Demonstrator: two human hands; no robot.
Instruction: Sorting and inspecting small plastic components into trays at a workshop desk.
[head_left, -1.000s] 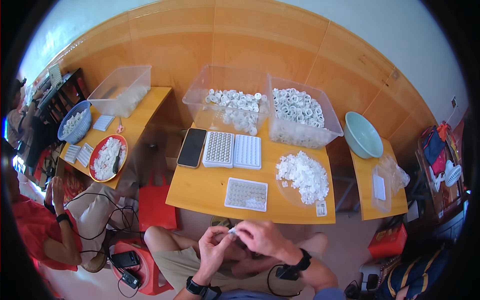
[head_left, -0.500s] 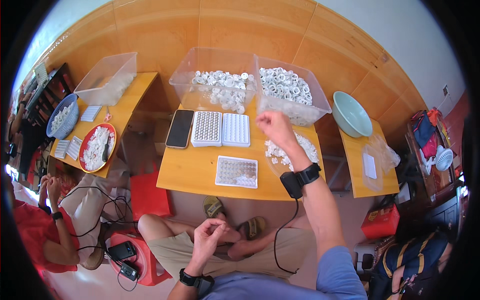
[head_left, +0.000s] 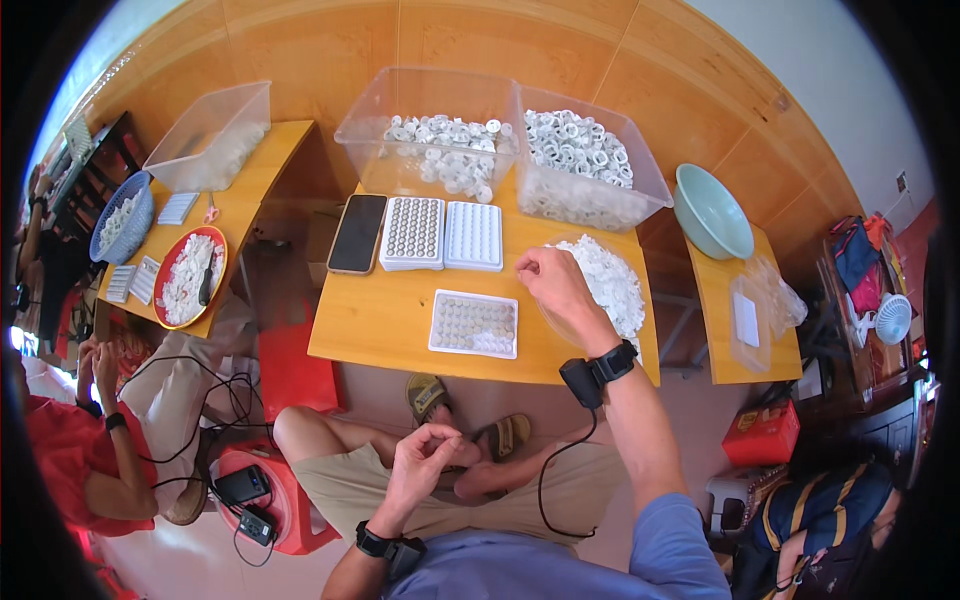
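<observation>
My left hand [head_left: 422, 463] is held above my lap, thumb and fingertips pressed together; anything pinched there is too small to make out. Over the left edge of a round dish of small white plastic pieces [head_left: 612, 285] hovers my right hand [head_left: 558, 285], its fingers curled inward and their tips hidden. To the left of that hand lies a shallow clear-lidded tray [head_left: 474, 324] with rows of round parts and some loose white pieces. Behind it are a white tray of round silver button cells [head_left: 413, 232] and a white tray with rows of pockets [head_left: 473, 236].
Two clear bins, one with white round parts [head_left: 450, 165] and one with white rings [head_left: 575, 150], stand at the back. A black phone [head_left: 357, 233] lies left. A green basin [head_left: 712, 212] sits on the right-hand table. Beside me, a person in red [head_left: 95, 460] sits at another table.
My right hand has come down and nearer, from in front of the ring bin to the dish's left edge. My left hand stays pinched over my lap. The whole view has shifted slightly.
</observation>
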